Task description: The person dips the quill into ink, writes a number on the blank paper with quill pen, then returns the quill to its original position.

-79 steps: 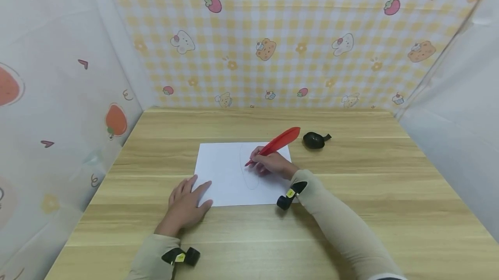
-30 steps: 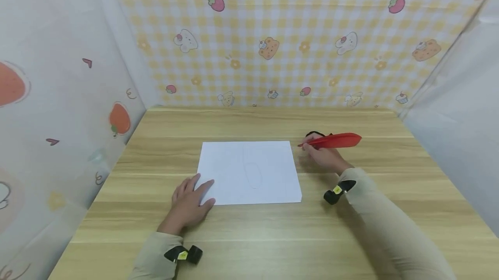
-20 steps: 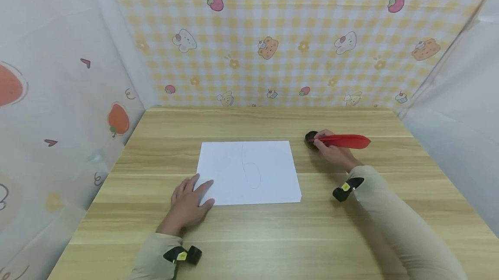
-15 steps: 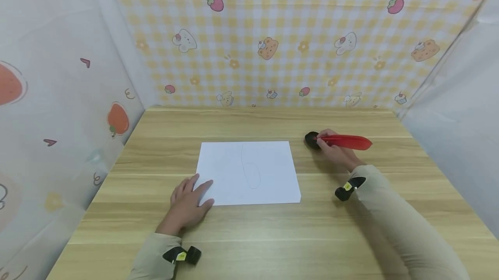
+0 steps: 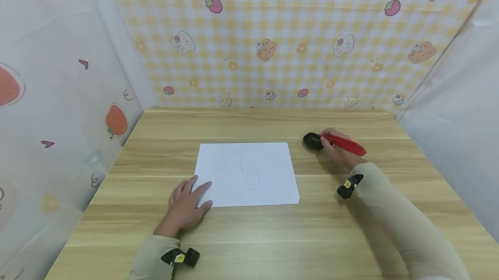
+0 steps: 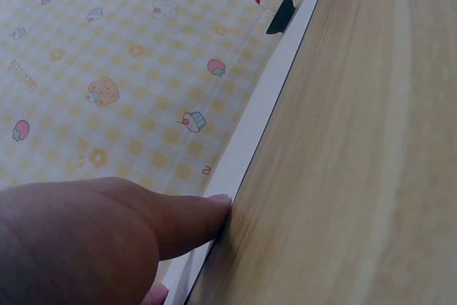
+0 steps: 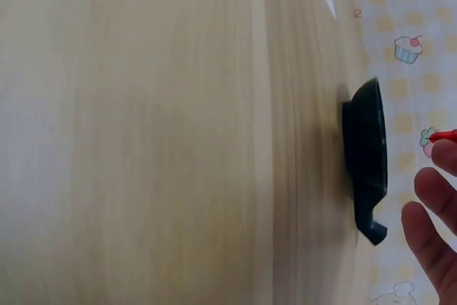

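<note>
A white sheet of paper (image 5: 245,174) with a faint pencilled oval lies on the wooden table (image 5: 257,236). My left hand (image 5: 190,197) rests flat on the sheet's near left corner, fingers straight; the left wrist view shows a finger (image 6: 182,219) against the paper edge (image 6: 260,101). My right hand (image 5: 332,142) pinches a red feather quill (image 5: 347,145), its tip at a small black inkpot (image 5: 312,141) right of the paper. In the right wrist view the inkpot (image 7: 365,158) lies beside my fingers (image 7: 428,226), and only the quill's red tip (image 7: 446,136) shows.
Patterned cloth walls close the table in: yellow check at the back (image 5: 273,42), white with orange fruit on the left (image 5: 58,98), plain white on the right (image 5: 452,111). Bare wood (image 5: 249,124) runs all around the sheet.
My right hand carried the quill off the paper to the right and brought its tip to the inkpot; the feather now tilts lower. The left hand has stayed on the corner.
</note>
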Motion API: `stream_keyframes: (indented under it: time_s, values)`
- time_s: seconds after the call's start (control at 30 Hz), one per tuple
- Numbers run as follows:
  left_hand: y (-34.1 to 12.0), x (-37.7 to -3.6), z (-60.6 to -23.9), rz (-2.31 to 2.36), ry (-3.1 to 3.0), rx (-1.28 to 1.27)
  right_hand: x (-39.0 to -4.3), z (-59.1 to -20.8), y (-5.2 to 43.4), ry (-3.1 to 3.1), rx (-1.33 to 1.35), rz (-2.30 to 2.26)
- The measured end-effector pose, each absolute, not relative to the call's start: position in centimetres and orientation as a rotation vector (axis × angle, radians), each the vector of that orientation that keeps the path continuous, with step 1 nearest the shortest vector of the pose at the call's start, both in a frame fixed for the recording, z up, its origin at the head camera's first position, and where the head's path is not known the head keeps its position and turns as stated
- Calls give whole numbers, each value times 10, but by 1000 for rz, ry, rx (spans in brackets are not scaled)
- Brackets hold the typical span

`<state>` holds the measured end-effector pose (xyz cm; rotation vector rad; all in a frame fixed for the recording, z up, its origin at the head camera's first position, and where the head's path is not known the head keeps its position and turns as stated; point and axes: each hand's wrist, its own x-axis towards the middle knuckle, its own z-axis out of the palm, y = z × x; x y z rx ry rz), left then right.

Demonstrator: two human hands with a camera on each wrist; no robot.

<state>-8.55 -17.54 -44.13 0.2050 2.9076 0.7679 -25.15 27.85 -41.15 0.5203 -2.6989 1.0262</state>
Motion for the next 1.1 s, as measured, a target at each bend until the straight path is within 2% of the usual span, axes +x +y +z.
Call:
stream_keyframes:
  time_s: [0.2, 0.43, 0.6, 1.1]
  values:
    - [-176, -84, -437, 776, 2901, 200, -255, -417, 284, -2391, 740, 873]
    - [-177, -85, -438, 759, 2911, 211, -260, -424, 295, -2362, 733, 710]
    - [-177, -85, -441, 756, 2906, 212, -258, -419, 298, -2343, 841, 647]
    - [-177, -86, -440, 754, 2902, 205, -263, -429, 320, -2661, 862, 238]
